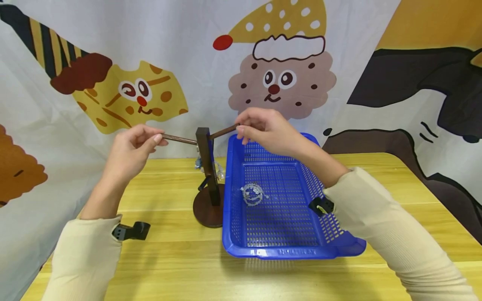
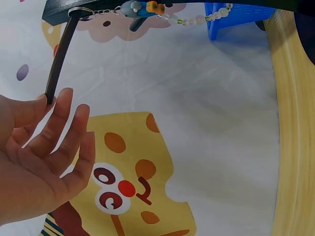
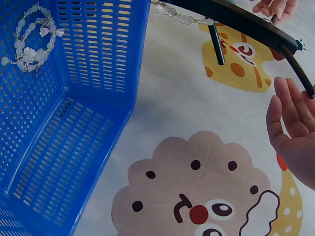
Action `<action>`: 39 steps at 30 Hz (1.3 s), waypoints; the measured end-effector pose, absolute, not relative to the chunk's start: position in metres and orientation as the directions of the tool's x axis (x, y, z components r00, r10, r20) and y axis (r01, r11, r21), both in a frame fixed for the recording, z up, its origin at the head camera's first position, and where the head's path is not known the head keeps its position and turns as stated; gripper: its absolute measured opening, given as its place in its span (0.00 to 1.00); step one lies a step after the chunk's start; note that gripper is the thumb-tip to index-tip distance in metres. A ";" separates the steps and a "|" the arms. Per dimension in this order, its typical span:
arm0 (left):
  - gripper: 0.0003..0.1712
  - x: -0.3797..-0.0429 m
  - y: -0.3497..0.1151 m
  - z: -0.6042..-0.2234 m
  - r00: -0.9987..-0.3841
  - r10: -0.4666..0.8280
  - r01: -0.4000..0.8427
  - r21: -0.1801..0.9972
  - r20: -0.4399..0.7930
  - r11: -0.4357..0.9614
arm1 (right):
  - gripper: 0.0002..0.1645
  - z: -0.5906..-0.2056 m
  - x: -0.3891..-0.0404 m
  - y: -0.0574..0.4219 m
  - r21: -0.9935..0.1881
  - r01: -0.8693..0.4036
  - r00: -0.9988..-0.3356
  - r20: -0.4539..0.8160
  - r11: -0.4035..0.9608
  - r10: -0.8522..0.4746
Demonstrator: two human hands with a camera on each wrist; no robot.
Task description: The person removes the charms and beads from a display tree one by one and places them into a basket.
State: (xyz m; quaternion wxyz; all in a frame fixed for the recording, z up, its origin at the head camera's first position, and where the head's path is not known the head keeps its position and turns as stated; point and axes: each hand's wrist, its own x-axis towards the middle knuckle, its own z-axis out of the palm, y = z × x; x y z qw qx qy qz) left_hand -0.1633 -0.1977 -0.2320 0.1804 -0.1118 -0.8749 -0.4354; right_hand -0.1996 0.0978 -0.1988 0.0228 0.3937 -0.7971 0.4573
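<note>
In the head view, the left hand was raised, pinching the tip of the left peg; the right hand reached above the blue basket, pinching the right peg. The stand stood toward the desk's back edge, its base partly hidden by the basket, where a beaded bracelet lay.

In the left wrist view, the outer fingers spread loosely; a charm bracelet hung on the peg.

In the right wrist view, the frame's edge cut off the right hand's thumb.
</note>
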 end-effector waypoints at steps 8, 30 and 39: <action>0.15 -0.162 -0.193 -0.234 -0.905 0.014 0.350 0.724 0.425 0.595 | 0.06 -0.199 -0.199 0.097 -0.701 -0.663 -0.680 0.416 0.263 -0.604; 0.14 -0.127 -0.170 -0.274 -0.929 0.167 0.360 0.704 0.329 0.613 | 0.04 -0.199 -0.200 0.097 -0.709 -0.660 -0.675 0.416 0.248 -0.609; 0.07 -0.114 -0.147 -0.288 -0.884 0.223 0.456 0.649 0.412 0.609 | 0.04 -0.200 -0.199 0.098 -0.674 -0.683 -0.674 0.432 0.281 -0.600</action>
